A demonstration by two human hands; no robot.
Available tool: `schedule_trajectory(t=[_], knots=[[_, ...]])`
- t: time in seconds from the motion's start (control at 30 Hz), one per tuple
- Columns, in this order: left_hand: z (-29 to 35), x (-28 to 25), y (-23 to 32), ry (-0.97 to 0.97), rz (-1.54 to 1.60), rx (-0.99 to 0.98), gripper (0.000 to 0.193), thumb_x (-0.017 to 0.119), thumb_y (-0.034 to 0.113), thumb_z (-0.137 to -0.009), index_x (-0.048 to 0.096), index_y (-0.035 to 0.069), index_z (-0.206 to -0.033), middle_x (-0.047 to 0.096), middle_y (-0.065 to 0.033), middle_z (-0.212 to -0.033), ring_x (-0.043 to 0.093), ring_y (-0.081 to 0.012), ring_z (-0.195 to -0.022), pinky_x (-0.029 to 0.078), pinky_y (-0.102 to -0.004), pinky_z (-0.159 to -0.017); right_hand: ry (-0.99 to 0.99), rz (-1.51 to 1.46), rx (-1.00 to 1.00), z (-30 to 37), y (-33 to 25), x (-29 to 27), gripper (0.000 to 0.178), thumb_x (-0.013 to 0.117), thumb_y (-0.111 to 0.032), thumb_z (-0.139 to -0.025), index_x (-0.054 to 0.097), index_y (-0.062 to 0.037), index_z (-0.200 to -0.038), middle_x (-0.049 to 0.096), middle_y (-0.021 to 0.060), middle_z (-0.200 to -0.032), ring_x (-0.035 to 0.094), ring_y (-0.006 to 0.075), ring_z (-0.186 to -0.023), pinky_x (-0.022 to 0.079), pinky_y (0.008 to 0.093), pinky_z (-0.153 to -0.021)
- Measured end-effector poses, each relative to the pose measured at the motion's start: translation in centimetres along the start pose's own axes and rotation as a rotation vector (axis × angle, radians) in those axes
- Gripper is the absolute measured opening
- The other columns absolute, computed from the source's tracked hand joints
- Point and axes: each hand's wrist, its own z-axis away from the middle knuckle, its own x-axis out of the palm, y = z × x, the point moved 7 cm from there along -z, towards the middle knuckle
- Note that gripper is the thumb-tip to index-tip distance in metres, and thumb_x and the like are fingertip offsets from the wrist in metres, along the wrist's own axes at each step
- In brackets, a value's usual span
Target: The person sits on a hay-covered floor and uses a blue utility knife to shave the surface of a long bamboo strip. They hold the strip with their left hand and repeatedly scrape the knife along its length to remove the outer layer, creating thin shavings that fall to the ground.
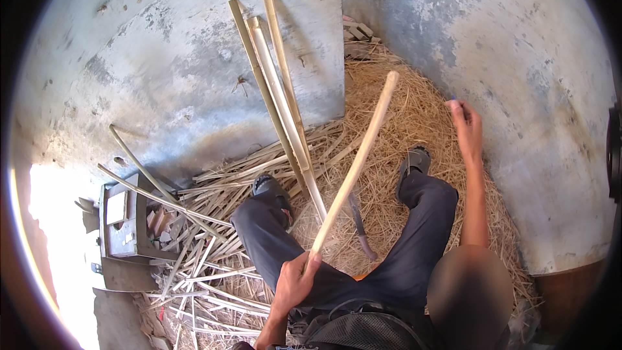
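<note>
My left hand (297,279) is closed around the lower end of a long, pale bamboo strip (356,165). The strip slants up and away to the right, its far end in the air above the shavings. Out to the right, my right hand (466,126) is raised near the wall, apart from the strip. Its fingers are bent and drawn together at the tips; whether anything is between them I cannot make out. On the floor between my legs lies a tool with a dark blade (356,215) and a brownish handle (367,247).
Several split bamboo lengths (272,84) lean on the worn left wall (162,58). Cut strips (207,240) pile up at the left beside a wooden box (123,220). Straw-like shavings (382,100) cover the floor up to the right wall (538,91). A blurred patch hides the lower right.
</note>
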Motion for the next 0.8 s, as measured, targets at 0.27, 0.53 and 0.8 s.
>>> schedule_trajectory(t=[0.27, 0.53, 0.8], knots=[[-2.1, 0.8, 0.3, -0.011, 0.090, 0.056, 0.045, 0.065, 0.034, -0.111, 0.062, -0.006, -0.091, 0.044, -0.0109, -0.062, 0.039, -0.0152, -0.062, 0.040, -0.0410, -0.058, -0.104, -0.288, -0.112, 4.6, -7.3, 4.0, 0.041, 0.079, -0.034, -0.103, 0.074, -0.0098, -0.135, 0.074, 0.0025, -0.095, 0.069, 0.0126, -0.089, 0.056, 0.0320, -0.085], [-2.0, 0.3, 1.8, 0.068, -0.024, 0.148, 0.037, 0.078, 0.030, -0.102, 0.067, -0.004, -0.091, 0.050, -0.0105, -0.060, 0.045, -0.0136, -0.056, 0.043, -0.0365, -0.055, -0.004, -0.458, -0.142, 2.6, -9.7, 4.5, 0.057, 0.076, -0.034, -0.106, 0.060, -0.0018, -0.150, 0.076, 0.0045, -0.089, 0.068, 0.0113, -0.079, 0.057, 0.0293, -0.081], [-1.9, 0.3, 2.5, 0.080, -0.039, 0.157, 0.035, 0.082, 0.027, -0.098, 0.068, -0.003, -0.089, 0.057, -0.0096, -0.060, 0.049, -0.0150, -0.053, 0.045, -0.0361, -0.055, -0.065, -0.700, 0.123, 1.3, -7.3, 4.4, 0.039, 0.081, -0.035, -0.103, 0.073, -0.0019, -0.122, 0.071, -0.0009, -0.079, 0.034, 0.0003, -0.049, 0.025, 0.0250, -0.048]])
